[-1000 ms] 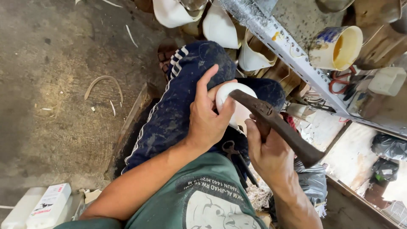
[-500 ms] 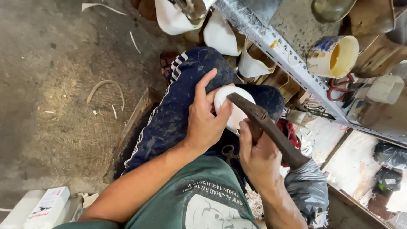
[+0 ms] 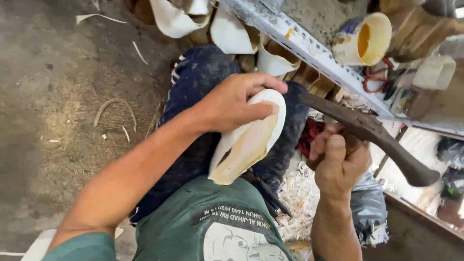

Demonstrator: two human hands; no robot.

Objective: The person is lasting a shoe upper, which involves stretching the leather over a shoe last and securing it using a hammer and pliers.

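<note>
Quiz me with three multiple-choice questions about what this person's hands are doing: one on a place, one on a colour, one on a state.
1. Where does the yellow-lined tub stand?
A. behind the metal rail
B. on the lap
C. in a hand

2. What colour is the curved piece in the left hand?
A. red
B. cream-white
C. black

3. How is the right hand?
A. open flat
B. empty
C. shut on the dark tool

Answers: 1 A, it sits past the rail; 2 B, pale surface; 3 C, fingers wrap the handle.
</note>
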